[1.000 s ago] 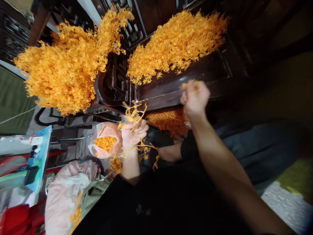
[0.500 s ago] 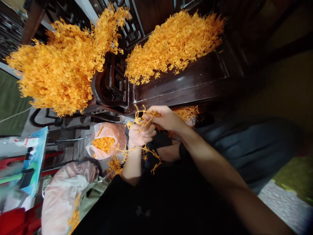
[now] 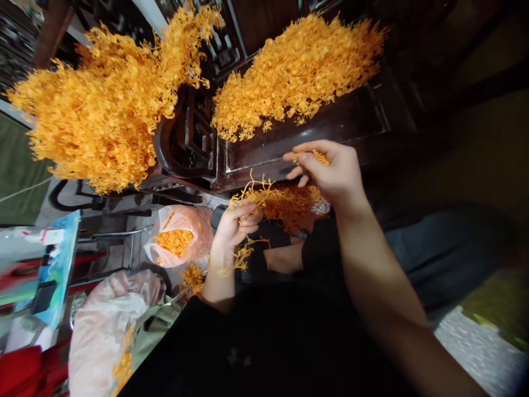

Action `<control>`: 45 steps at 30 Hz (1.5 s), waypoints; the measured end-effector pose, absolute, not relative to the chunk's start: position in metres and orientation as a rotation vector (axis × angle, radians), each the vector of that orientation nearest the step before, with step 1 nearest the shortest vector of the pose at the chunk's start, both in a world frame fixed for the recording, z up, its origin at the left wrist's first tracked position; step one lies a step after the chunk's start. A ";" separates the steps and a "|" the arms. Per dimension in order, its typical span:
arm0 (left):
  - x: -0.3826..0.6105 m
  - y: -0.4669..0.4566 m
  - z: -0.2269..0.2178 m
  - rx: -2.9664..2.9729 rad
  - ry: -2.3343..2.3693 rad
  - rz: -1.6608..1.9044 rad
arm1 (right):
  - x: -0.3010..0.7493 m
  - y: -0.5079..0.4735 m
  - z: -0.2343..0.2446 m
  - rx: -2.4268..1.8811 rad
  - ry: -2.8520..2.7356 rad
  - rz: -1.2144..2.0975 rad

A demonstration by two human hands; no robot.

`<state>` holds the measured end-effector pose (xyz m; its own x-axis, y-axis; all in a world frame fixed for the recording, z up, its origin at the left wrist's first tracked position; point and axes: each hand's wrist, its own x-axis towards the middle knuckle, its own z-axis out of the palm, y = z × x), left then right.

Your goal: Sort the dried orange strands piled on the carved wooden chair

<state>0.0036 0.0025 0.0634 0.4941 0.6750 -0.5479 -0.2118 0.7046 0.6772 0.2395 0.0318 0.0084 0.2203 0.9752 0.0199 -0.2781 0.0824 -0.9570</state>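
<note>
My left hand is closed on a thin orange branching stem, whose twigs stick out above the fingers and hang below them. To its upper right is my right hand, apart from the left. Small orange flower-like pieces lie between its thumb and curled forefinger, while the other fingers are loosely spread. Beyond the right hand, a heap of orange flower-like pieces rests on a dark wooden bench. Beneath the hands is a pile of bare orange stems, partly hidden.
A big orange mound stands at the upper left beside the bench's carved armrest. An open plastic bag holds orange pieces. Lower left are a large pale sack, a blue board and a red chair.
My right hand has come away from the left, moving up and right towards the bench with orange pieces in its fingers. The left hand still holds the stem.
</note>
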 end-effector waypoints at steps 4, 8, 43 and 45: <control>0.012 0.005 0.053 0.718 1.016 0.664 | 0.218 0.007 0.041 -1.057 -1.261 1.081; 0.015 0.003 0.052 0.828 1.081 0.706 | 0.197 0.006 0.040 -1.185 -1.540 0.902; 0.008 0.026 0.059 2.241 1.263 0.696 | 0.221 -0.007 0.054 -1.130 -1.697 0.712; 0.008 0.023 0.064 2.229 1.228 0.633 | 0.221 -0.006 0.052 -1.093 -1.753 0.753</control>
<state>0.0084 0.0231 0.0639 0.4815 0.8634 0.1509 0.6236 -0.4584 0.6333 0.2208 -0.0058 0.0520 -0.1949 0.9064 0.3747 0.3522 0.4212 -0.8358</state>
